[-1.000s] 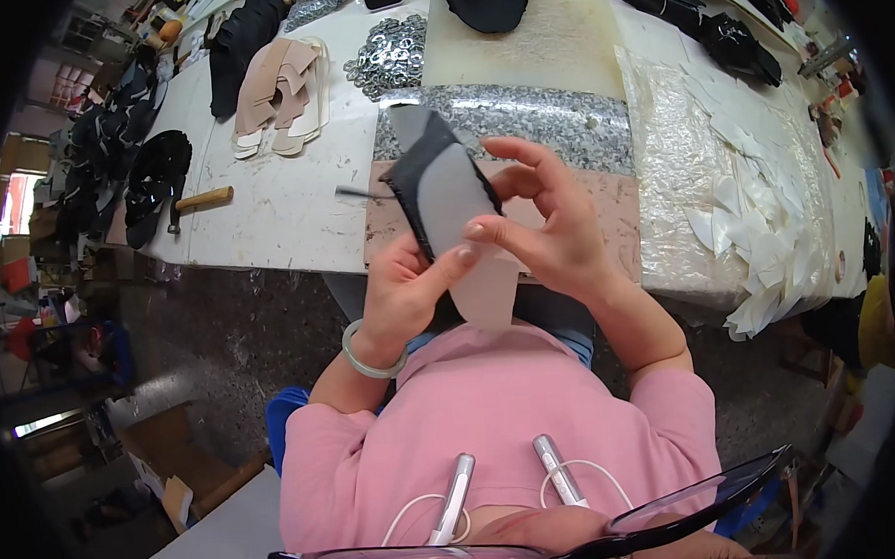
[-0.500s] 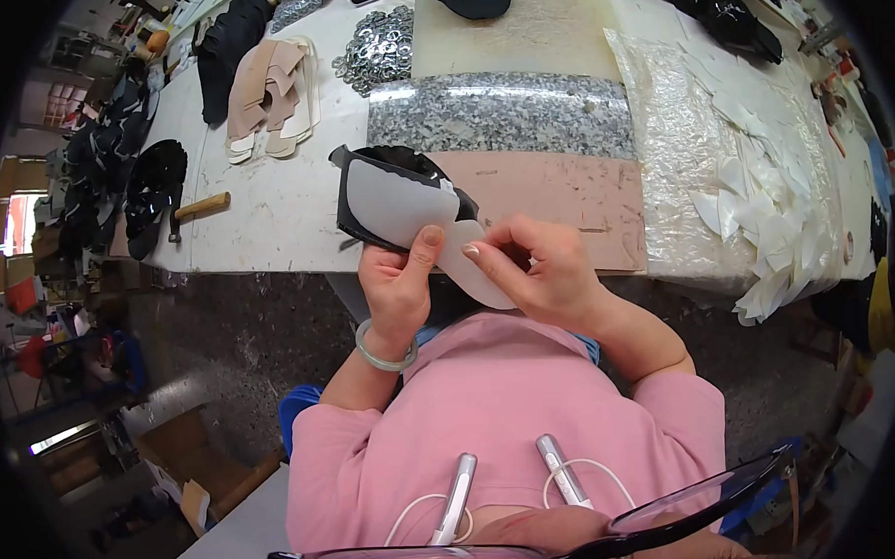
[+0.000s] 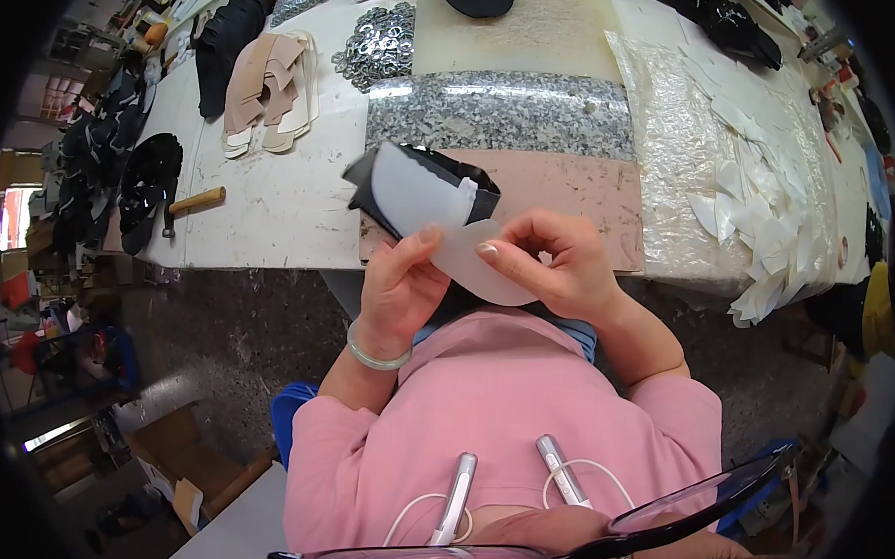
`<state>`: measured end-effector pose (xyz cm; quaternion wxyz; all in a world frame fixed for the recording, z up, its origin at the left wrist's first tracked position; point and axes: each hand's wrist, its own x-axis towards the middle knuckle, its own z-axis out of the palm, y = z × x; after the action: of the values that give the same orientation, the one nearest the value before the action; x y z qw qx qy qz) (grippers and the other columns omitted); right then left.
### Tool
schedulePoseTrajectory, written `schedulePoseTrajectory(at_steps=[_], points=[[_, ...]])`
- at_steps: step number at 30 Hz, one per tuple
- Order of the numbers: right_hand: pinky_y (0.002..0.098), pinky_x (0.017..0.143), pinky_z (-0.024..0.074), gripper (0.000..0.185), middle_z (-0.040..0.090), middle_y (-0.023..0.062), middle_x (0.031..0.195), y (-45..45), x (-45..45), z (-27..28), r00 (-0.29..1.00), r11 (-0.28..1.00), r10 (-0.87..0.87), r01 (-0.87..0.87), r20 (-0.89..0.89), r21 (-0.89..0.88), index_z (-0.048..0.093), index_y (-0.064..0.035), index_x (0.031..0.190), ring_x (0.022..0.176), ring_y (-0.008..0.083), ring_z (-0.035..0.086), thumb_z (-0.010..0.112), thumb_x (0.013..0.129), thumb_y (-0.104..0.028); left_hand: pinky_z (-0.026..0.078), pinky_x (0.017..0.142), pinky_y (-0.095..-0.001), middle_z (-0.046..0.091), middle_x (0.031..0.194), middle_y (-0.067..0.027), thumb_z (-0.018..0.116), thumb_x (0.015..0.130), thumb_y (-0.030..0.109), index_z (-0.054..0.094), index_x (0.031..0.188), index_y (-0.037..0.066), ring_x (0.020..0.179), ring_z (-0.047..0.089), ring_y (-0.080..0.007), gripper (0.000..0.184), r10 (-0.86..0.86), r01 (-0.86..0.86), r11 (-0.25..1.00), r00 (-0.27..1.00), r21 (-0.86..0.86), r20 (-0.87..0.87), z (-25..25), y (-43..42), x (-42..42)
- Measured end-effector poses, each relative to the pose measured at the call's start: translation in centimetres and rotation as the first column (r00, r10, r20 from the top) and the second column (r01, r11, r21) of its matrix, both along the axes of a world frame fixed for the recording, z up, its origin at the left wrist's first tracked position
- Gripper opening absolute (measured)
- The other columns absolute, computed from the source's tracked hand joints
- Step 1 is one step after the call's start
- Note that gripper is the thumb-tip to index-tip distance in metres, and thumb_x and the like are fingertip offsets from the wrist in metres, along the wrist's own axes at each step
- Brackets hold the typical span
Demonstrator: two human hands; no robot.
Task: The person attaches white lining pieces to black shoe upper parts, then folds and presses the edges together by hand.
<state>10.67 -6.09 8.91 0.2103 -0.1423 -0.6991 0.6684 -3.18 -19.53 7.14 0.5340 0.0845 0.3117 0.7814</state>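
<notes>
My left hand (image 3: 400, 284) holds a black curved shoe part (image 3: 482, 201) by its lower edge, thumb on top. A whitish lining piece (image 3: 411, 194) covers the part's near face. Between my hands hangs a pale translucent sheet (image 3: 490, 268), its upper end close to the lining. The thumb and fingers of my right hand (image 3: 555, 263) pinch the sheet's right side. How far the sheet is joined to the shoe part cannot be made out.
Beneath the hands lie a pinkish board (image 3: 563, 202) and a speckled stone slab (image 3: 521, 114). Leftward are a hammer (image 3: 198, 200), tan cut pieces (image 3: 263, 84) and metal rings (image 3: 378, 47). White pieces (image 3: 750, 200) lie on plastic at the right.
The black part has turned so its lined face shows, and it sits lower and further left than a second ago. The right hand has come down from its edge onto the pale sheet.
</notes>
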Motion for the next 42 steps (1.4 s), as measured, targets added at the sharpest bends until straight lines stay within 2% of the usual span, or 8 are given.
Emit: schedulePoseTrajectory(at_steps=[5,8,17,23,26,29,32,42], points=[[0.0181,0.048,0.039,0.009,0.061,-0.0005,0.067,0.3,0.7,0.1,1.0,1.0,0.017,-0.018,-0.016,-0.021,0.064,0.001,0.082,0.057,0.0014,0.052,0.07,0.083,-0.006,0.052,0.083,-0.0293,0.064,0.102,-0.0066,0.064,0.083,-0.004,0.057,0.112,0.002,0.093,0.063,-0.0154,0.031,0.15,-0.165,0.986,0.928,-0.014,-0.341,0.6,0.8,0.6],[0.0182,0.046,0.0381,0.009,0.06,-0.0008,0.066,0.3,1.0,0.2,1.0,0.997,0.013,-0.012,-0.02,0.072,0.064,0.0009,0.08,0.056,0.0011,0.051,0.07,0.083,-0.005,0.053,0.079,-0.0276,0.065,0.099,-0.0069,0.067,0.079,-0.01,0.059,0.107,0.001,0.087,0.064,-0.015,0.032,0.181,-0.203,0.979,0.909,-0.02,-0.376,1.2,1.0,0.8],[0.0199,0.045,0.0384,0.011,0.059,0.0005,0.063,0.0,0.7,-0.6,0.998,0.977,-0.034,0.024,0.046,0.212,0.063,0.0018,0.078,0.054,0.0021,0.05,0.069,0.084,-0.005,0.051,0.075,-0.0237,0.068,0.094,-0.0054,0.07,0.082,-0.003,0.065,0.101,0.0,0.085,0.064,-0.0115,0.019,0.26,-0.328,0.945,0.726,0.013,-0.637,-0.8,1.1,1.5],[0.0218,0.044,0.0366,0.013,0.056,0.0,0.058,0.0,0.0,-1.2,0.996,0.977,-0.066,0.051,0.065,0.205,0.062,0.001,0.077,0.052,0.0028,0.047,0.069,0.083,-0.007,0.051,0.074,-0.0229,0.068,0.095,-0.0049,0.068,0.085,-0.002,0.067,0.101,0.0,0.085,0.063,-0.0108,0.016,0.173,-0.311,0.949,0.658,-0.054,-0.733,-1.0,0.9,1.5],[0.0268,0.047,0.0436,0.016,0.059,0.0074,0.06,0.4,-0.1,-1.4,0.988,0.971,-0.055,0.019,0.147,0.237,0.06,0.0002,0.077,0.051,0.0118,0.055,0.067,0.083,-0.013,0.051,0.074,-0.0232,0.069,0.095,-0.0043,0.067,0.086,-0.001,0.067,0.1,0.0,0.084,0.063,-0.0106,0.015,0.167,-0.311,0.948,0.662,-0.065,-0.731,-1.6,1.1,1.4],[0.0272,0.048,0.0437,0.017,0.06,0.0079,0.06,0.5,-0.5,-1.5,0.983,0.977,-0.07,0.033,0.171,0.212,0.061,0.0002,0.077,0.05,0.012,0.055,0.067,0.083,-0.014,0.051,0.074,-0.0234,0.069,0.094,-0.0042,0.066,0.086,-0.001,0.068,0.099,0.0,0.084,0.063,-0.0104,0.013,0.138,-0.283,0.955,0.695,-0.092,-0.706,-1.6,1.2,1.1],[0.023,0.044,0.0353,0.018,0.053,-0.0005,0.055,0.6,-1.1,-2.5,0.98,0.979,-0.117,0.086,0.161,0.187,0.062,0.0,0.074,0.051,0.0034,0.046,0.07,0.082,-0.014,0.051,0.074,-0.0235,0.069,0.094,-0.0042,0.066,0.087,0.001,0.068,0.099,0.0,0.084,0.063,-0.0102,0.012,0.08,-0.253,0.958,0.684,-0.133,-0.725,-1.9,1.4,0.4],[0.0213,0.047,0.039,0.02,0.059,-0.0005,0.061,2.8,-2.8,-5.9,0.951,0.974,-0.167,0.12,0.26,0.19,0.063,-0.0001,0.075,0.055,0.0033,0.05,0.071,0.084,-0.016,0.049,0.074,-0.0257,0.068,0.096,-0.0042,0.063,0.092,0.013,0.066,0.105,-0.002,0.085,0.061,-0.0103,0.02,-0.09,-0.144,0.957,0.679,-0.253,-0.728,-4.0,2.9,-1.5]])
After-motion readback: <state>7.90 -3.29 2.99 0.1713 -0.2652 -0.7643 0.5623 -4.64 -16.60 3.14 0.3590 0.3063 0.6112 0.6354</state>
